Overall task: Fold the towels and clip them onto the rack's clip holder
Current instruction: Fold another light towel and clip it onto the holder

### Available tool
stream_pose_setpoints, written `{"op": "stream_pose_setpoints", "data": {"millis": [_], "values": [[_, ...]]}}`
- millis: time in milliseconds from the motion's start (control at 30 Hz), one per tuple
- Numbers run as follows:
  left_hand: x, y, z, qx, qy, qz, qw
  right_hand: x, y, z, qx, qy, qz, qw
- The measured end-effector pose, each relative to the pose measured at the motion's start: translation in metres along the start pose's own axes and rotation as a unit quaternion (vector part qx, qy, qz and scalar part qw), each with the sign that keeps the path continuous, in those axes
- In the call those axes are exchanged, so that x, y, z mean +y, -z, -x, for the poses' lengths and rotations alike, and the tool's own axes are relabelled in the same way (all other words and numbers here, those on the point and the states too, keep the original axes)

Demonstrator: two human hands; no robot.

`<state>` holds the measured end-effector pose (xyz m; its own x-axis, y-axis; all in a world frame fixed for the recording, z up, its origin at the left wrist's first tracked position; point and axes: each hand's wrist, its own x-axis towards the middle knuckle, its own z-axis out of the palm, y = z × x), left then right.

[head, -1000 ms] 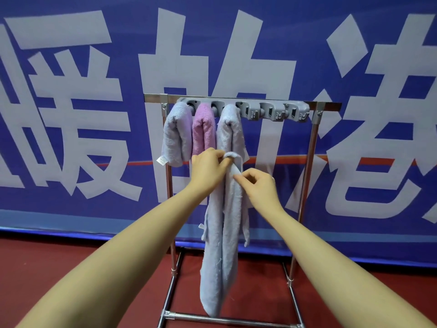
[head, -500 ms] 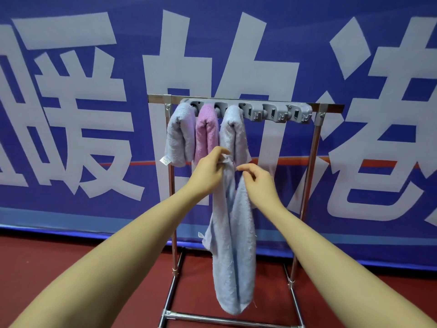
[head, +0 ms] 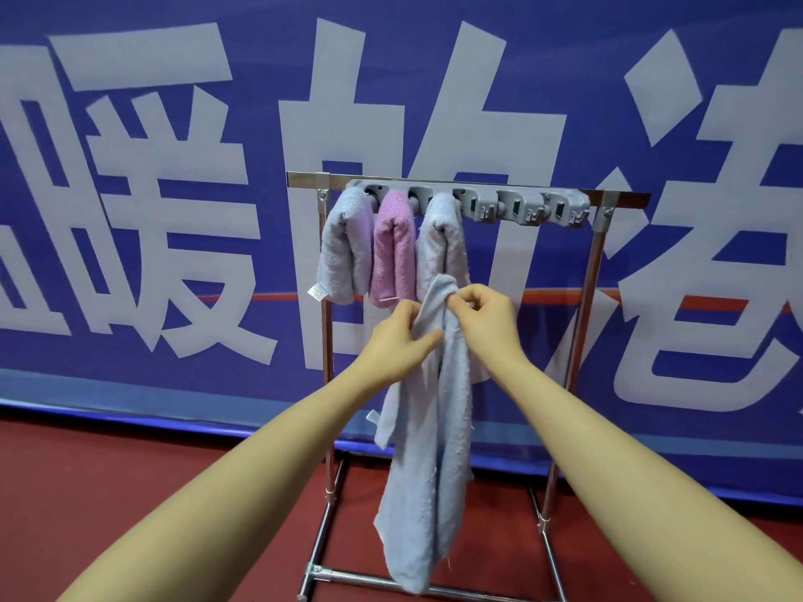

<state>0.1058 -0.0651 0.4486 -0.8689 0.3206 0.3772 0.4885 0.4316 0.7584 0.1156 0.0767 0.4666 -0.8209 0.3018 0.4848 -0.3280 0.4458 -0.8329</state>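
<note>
A long light-blue towel (head: pixel 428 471) hangs down in front of the metal rack (head: pixel 595 297), bunched at its top end. My left hand (head: pixel 399 341) grips that top from the left. My right hand (head: pixel 486 319) pinches it from the right, just below the rack's towels. The grey clip holder (head: pixel 521 206) runs along the rack's top bar. Three folded towels hang clipped at its left end: a pale blue one (head: pixel 343 249), a pink one (head: pixel 395 254) and another pale blue one (head: pixel 443 241).
The right half of the clip holder has bare clips. A large blue banner (head: pixel 174 210) with white characters stands right behind the rack. The floor (head: pixel 130 493) is dark red. The rack's base bar (head: pixel 360 575) lies low in front.
Both hands have worked along the towel's top edge, bunching it higher between them. The hanging part has shifted and now drapes wider, its lower end swung slightly.
</note>
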Motion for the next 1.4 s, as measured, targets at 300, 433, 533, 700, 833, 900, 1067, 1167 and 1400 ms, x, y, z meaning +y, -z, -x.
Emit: {"op": "stream_pose_setpoints", "data": {"millis": [300,433,533,700,833,900,1067,1167,1400], "values": [[0.003,-0.005,0.001,0.099,0.02,0.08,0.992,-0.006,0.013,0.004,-0.052,0.033,-0.037,0.997],[0.009,-0.015,0.001,0.117,-0.033,0.026,0.992,-0.002,0.012,0.002,-0.03,0.006,-0.044,0.999],[0.007,-0.019,0.004,0.166,-0.094,-0.026,0.981,0.002,0.012,0.0,0.004,-0.013,-0.019,1.0],[-0.004,-0.029,0.003,0.129,-0.081,-0.196,0.969,-0.001,0.011,-0.002,0.026,-0.024,-0.012,0.999],[-0.004,-0.034,0.001,0.13,-0.087,-0.293,0.943,-0.002,0.008,-0.002,0.041,-0.029,-0.009,0.999],[-0.001,-0.033,0.003,0.124,-0.095,-0.337,0.928,-0.001,0.008,-0.001,0.045,-0.029,-0.004,0.999],[-0.005,-0.03,0.001,0.109,-0.08,-0.338,0.932,0.002,0.013,0.002,0.06,-0.031,0.005,0.998],[-0.012,-0.021,-0.001,0.14,-0.016,-0.161,0.977,0.012,0.021,0.007,0.089,-0.054,0.006,0.995],[-0.016,-0.001,-0.008,0.175,0.102,-0.032,0.979,0.023,0.028,0.012,0.093,-0.106,-0.042,0.989]]}}
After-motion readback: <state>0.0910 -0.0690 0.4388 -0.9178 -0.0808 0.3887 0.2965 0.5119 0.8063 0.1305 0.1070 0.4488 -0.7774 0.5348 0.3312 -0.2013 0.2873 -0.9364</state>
